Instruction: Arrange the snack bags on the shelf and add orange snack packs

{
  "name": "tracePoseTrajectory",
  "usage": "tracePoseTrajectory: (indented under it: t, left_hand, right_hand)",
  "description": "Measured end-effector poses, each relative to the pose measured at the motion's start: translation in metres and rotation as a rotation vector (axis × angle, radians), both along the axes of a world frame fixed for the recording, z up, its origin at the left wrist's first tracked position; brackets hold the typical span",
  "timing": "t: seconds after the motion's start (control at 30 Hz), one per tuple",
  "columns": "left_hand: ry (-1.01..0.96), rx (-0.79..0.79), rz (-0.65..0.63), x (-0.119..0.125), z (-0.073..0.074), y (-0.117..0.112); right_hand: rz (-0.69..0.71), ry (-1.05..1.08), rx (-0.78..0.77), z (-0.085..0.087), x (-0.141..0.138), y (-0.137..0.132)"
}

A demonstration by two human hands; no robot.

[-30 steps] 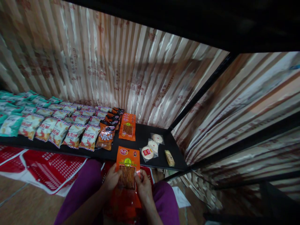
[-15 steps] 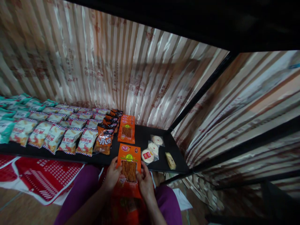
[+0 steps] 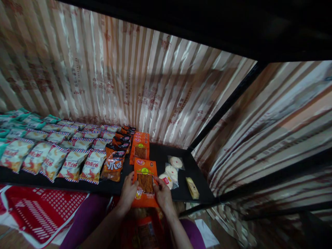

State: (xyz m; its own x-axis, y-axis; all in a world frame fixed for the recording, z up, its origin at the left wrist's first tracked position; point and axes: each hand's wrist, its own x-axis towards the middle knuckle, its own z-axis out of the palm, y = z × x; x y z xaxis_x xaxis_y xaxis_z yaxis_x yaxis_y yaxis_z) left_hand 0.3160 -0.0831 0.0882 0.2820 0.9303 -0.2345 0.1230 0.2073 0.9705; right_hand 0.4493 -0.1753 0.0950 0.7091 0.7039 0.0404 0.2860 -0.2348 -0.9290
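Between my two hands is an orange snack packet (image 3: 145, 181), its clear window showing brown sticks. My left hand (image 3: 129, 190) grips its left edge, thumb on the front. On the right edge, my right hand (image 3: 163, 195) pinches it the same way. The packet is at the front of the black shelf (image 3: 181, 192), its top end over the lower part of matching orange packets (image 3: 140, 148) lying behind it. More orange packets (image 3: 145, 231) show dimly below, by my lap.
Left of the orange packets stand brown-orange snack bags (image 3: 113, 162), then rows of white bags (image 3: 72, 164) and green bags (image 3: 15, 121). Round white cakes (image 3: 171, 171) and a yellowish wrapped piece (image 3: 192, 188) lie on the right. A red basket (image 3: 44, 211) sits below; a black post (image 3: 225, 107) slants at right.
Both hands have carried the orange packet forward, away from my lap and onto the shelf's front, close against the packets behind. The view has shifted slightly.
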Motion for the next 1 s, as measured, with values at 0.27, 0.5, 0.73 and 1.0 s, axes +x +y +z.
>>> tracePoseTrajectory:
  t: [0.27, 0.5, 0.73, 1.0]
  left_hand:
    - [0.036, 0.049, -0.014, 0.011, 0.005, 0.019]
    - [0.095, 0.151, -0.064, 0.019, 0.019, 0.043]
    - [0.248, 0.27, -0.135, 0.027, 0.036, 0.058]
    - [0.571, 0.406, -0.246, 0.036, 0.054, 0.072]
  right_hand:
    - [0.024, -0.06, -0.034, -0.004, 0.022, 0.029]
    - [0.029, -0.05, -0.051, -0.003, 0.036, 0.055]
    - [0.024, -0.066, -0.047, -0.004, 0.047, 0.083]
    - [0.028, -0.087, -0.053, -0.005, 0.052, 0.111]
